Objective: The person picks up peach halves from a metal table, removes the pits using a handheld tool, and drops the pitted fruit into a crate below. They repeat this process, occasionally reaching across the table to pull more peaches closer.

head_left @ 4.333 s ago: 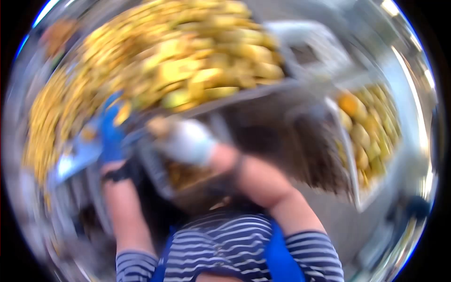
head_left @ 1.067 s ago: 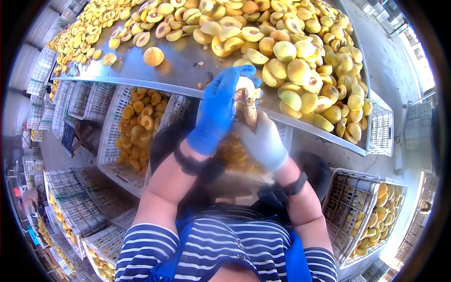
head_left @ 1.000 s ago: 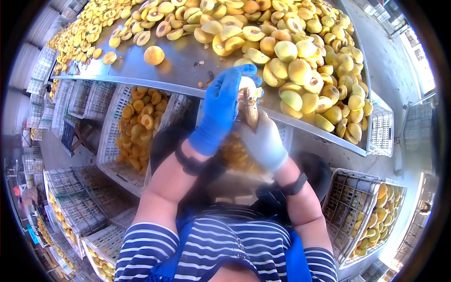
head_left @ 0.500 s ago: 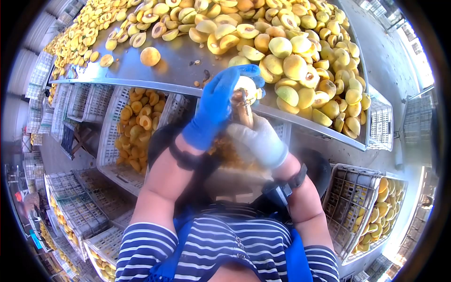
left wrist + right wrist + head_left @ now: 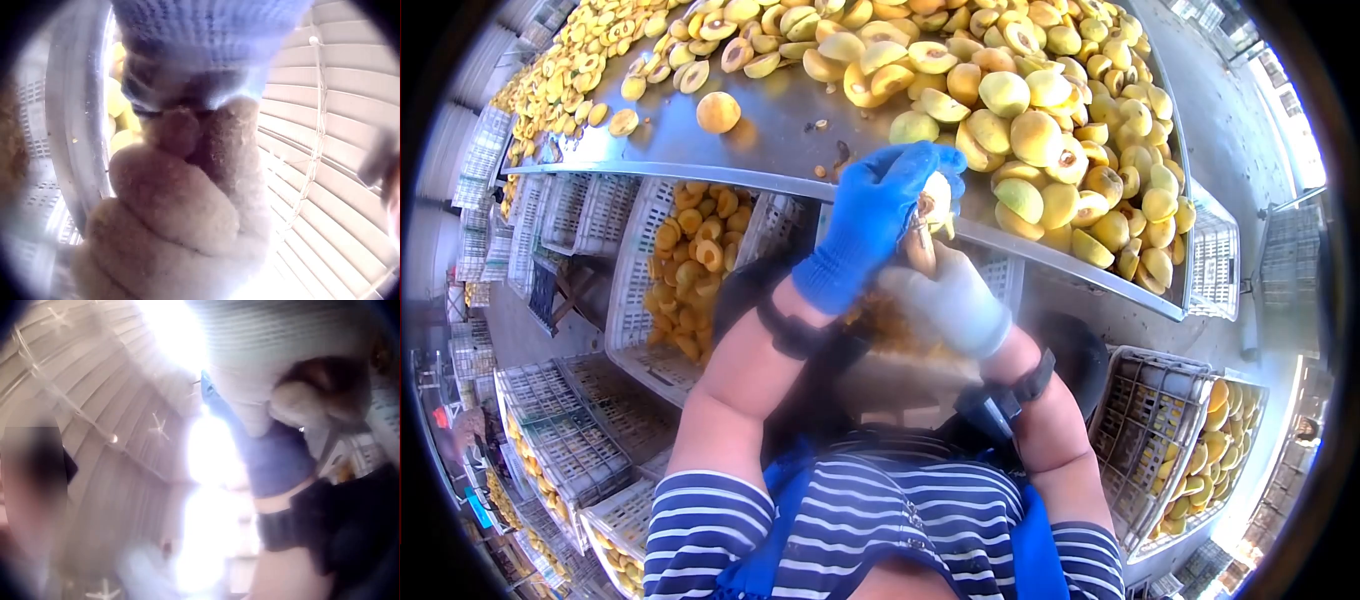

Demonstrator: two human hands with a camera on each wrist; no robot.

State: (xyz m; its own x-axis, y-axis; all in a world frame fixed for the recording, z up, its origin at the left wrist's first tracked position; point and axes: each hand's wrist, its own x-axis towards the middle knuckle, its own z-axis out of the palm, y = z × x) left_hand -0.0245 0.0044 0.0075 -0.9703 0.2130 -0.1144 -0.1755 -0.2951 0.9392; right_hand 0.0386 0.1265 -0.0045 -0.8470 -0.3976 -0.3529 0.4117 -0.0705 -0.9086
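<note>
A: What does the left hand (image 5: 863,225) in the blue knitted glove hold?
B: Its fingers curl round a pale yellow peach half (image 5: 936,198), just above the front edge of the steel table (image 5: 780,120).
A: And the right hand (image 5: 948,300) in the white glove?
B: It grips a brown-handled pitting knife (image 5: 920,240), its tip at the fruit.

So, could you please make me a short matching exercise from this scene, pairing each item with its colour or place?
Column one:
1. left hand
2. right hand
3. lone whole fruit
4. crate of fruit

Column two:
A. under the metal table
B. blue glove
C. apart from the pile on the tabletop
D. white glove

Pairs: 1-B, 2-D, 3-C, 4-A
</note>
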